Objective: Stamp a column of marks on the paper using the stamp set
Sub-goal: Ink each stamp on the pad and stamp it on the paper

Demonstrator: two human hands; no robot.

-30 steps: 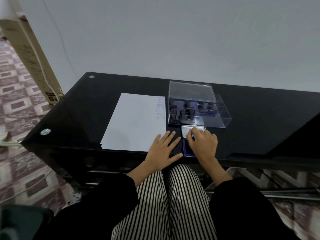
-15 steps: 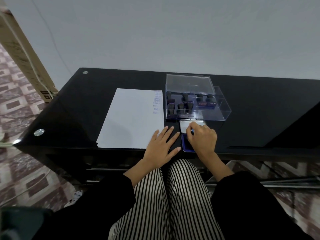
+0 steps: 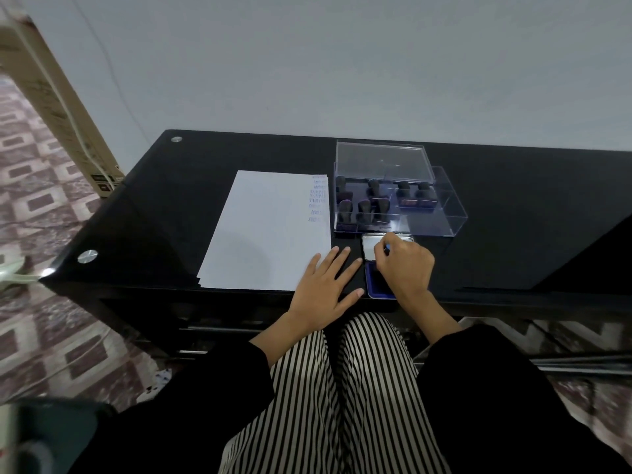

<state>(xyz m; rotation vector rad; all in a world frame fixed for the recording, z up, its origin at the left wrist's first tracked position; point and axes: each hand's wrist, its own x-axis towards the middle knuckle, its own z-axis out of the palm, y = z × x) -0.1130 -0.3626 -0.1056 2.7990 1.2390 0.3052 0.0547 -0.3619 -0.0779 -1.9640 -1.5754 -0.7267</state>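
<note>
The white paper sheet (image 3: 266, 234) carries blue marks down its right edge, and the clear plastic stamp box (image 3: 444, 217) sits just right of it. The left hand (image 3: 325, 285), fingers spread flat, likely steadies its near corner. Beside that corner, over the blue ink pad (image 3: 376, 285), the right hand (image 3: 405, 268) clamps a small blue-tipped stamp (image 3: 388, 248), probably to ink it.

Single head-worn camera, looking forward-down, close over desk (image 3: 519, 213)

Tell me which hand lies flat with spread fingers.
The left hand, flat at the near corner of the paper; the right hand instead curls around a stamp above the ink pad.
</note>
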